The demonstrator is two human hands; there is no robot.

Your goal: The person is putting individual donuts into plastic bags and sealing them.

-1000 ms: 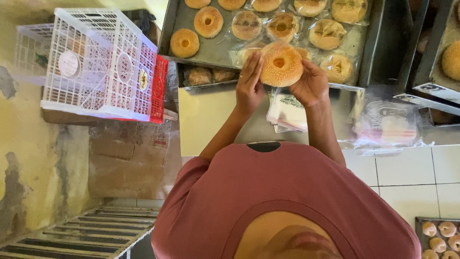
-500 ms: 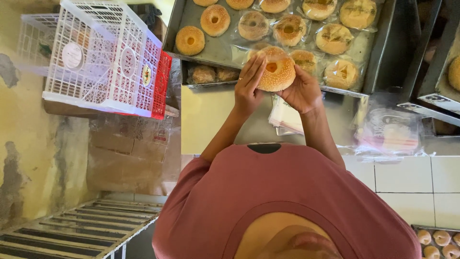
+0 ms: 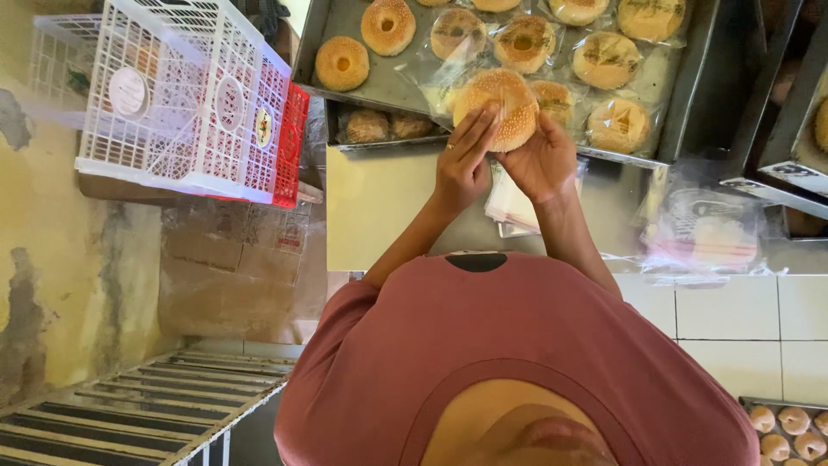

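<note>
Both hands up over the near edge of the grey metal baking tray (image 3: 690,69), holding one round, golden, sesame-topped bun (image 3: 498,105) betw. them. Left hand (image 3: 464,160): fingers straight & pressed together, flat against the bun's left side; small ring on one finger. Right hand (image 3: 543,160): fingers curled round the bun's right & underside, cupping it. So both grips are closed on the bun, one each side. Clear plastic wrap (image 3: 440,86) shows around the bun, esp. at its left; can't tell if it's fully bagged.

Tray carries more round ring-shaped buns: two unwrapped ones (image 3: 342,62) toward its left end, the rest in clear bags (image 3: 608,59) across the middle & right. A second tray (image 3: 379,128) sits under it at the left w. a few darker buns. Below the hands, on the pale yellow worktop (image 3: 379,207), a stack of flat clear bags (image 3: 513,207) just by the right wrist; a crumpled clear bag pile (image 3: 703,229) near the worktop's right edge.

Left of the tray: white plastic lattice crate (image 3: 181,95) w. a red crate (image 3: 293,147) behind it. Person wears a dusty-pink top (image 3: 517,345). White tiles (image 3: 733,311) at right; small tray of little buns (image 3: 789,423) in the bottom right corner.
</note>
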